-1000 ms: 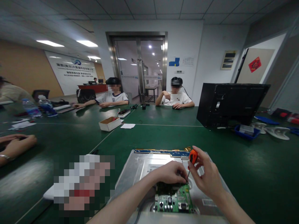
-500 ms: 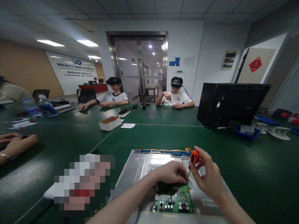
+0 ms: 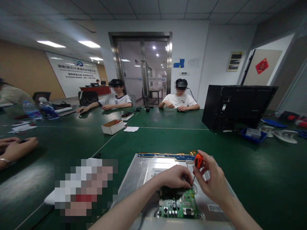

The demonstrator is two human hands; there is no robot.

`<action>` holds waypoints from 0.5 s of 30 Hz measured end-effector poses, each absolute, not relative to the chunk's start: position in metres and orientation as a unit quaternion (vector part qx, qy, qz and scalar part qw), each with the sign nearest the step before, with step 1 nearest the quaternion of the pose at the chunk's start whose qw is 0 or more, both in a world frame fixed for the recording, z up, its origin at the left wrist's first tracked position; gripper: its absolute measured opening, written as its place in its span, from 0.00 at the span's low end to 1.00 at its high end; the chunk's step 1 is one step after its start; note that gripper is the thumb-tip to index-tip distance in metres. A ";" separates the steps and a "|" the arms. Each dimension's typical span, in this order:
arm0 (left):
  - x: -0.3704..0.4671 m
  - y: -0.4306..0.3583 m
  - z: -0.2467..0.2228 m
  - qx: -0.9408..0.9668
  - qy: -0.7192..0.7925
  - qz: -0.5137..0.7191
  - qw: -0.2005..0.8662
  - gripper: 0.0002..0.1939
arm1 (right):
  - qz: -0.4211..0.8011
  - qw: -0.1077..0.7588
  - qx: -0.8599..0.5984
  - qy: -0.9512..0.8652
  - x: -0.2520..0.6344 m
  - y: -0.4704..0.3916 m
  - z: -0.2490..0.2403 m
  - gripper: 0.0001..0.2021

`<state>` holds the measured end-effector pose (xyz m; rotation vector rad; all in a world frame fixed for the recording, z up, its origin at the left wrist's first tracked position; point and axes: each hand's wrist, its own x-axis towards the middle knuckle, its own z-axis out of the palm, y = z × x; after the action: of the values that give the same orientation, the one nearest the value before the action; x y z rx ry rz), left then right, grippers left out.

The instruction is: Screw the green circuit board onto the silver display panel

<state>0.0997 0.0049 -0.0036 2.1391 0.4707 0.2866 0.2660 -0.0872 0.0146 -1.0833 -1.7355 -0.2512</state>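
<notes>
My right hand [image 3: 212, 180] grips a screwdriver [image 3: 198, 161] by its orange-and-black handle, shaft slanting down. The tip meets the upper right corner of a green circuit board [image 3: 178, 204]. Fingers pinched together, my left hand [image 3: 176, 176] sits right beside the tip; whatever is between those fingertips is too small or hidden to make out. The board lies on a silver metal panel [image 3: 131, 179], its upper left part covered by my left hand and forearm. Along the panel's far edge runs a narrow blue circuit strip [image 3: 163, 156].
A black monitor housing [image 3: 237, 107] stands at the right, near a blue tray [image 3: 254, 135]. Ahead left are a white box [image 3: 113, 127] and a paper slip [image 3: 131, 129]. A co-worker's hands [image 3: 19, 148] rest at the left edge; two people sit across the green table [image 3: 168, 137].
My right hand and the screwdriver handle have shifted slightly left, while the tip stays at the board's corner. My left hand keeps its place. Across the table, one person's raised hand has lowered.
</notes>
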 end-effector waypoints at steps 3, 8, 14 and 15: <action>0.100 0.005 -0.005 0.863 0.192 0.117 0.451 0.06 | -0.108 0.514 -0.452 -0.721 0.266 -0.087 0.015 0.21; 0.100 0.005 -0.005 0.863 0.196 0.117 0.450 0.07 | -0.112 0.512 -0.448 -0.724 0.267 -0.087 0.015 0.21; 0.102 0.004 -0.003 0.864 0.205 0.113 0.447 0.07 | -0.115 0.532 -0.445 -0.711 0.265 -0.089 0.017 0.21; 0.102 0.004 -0.002 0.863 0.209 0.111 0.447 0.07 | -0.119 0.538 -0.445 -0.707 0.265 -0.089 0.018 0.21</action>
<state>0.1016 0.0039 -0.0022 2.1358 0.5163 0.2754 0.2650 -0.0892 0.0177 -1.0582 -1.6814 -0.2824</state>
